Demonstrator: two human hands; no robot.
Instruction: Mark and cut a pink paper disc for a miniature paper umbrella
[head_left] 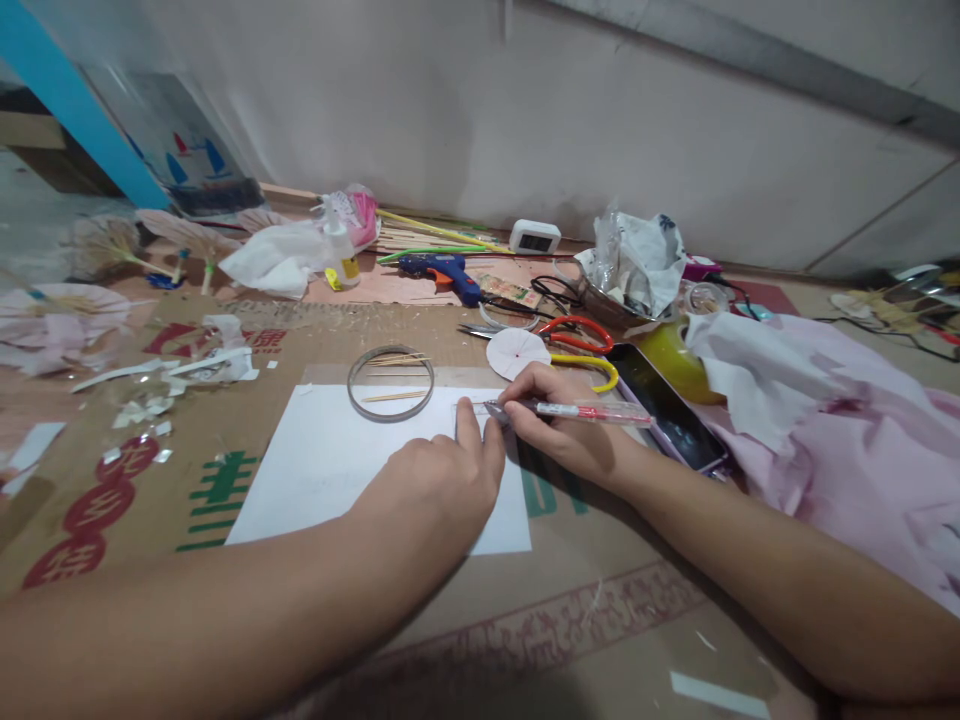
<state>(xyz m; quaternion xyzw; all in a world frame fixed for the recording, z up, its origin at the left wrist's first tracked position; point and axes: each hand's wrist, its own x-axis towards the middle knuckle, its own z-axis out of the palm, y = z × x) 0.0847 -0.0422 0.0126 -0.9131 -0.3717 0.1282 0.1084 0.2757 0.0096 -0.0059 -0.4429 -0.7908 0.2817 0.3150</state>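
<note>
A sheet of white paper [315, 450] lies on flattened cardboard. My left hand [442, 475] rests on its right side, with two fingers stretched out and pressing down close to the pen tip. A small thin-edged piece, too unclear to name, shows under those fingertips. Pinched in my right hand [562, 420] is a clear pen [592, 411] with red markings, its tip at the paper beside my left fingers. A round hoop [352, 385] lies across the paper's top edge, with several toothpicks [394, 397] inside it. Just beyond my right hand is a white paper disc [517, 352].
Scissors [577, 335] with red and yellow handles lie by the disc, next to a phone [675, 410]. Farther back are a blue glue gun [442, 272], a small bottle [342, 255] and thin sticks. Pink cloth [840, 430] covers the right; paper scraps [142, 410] lie left.
</note>
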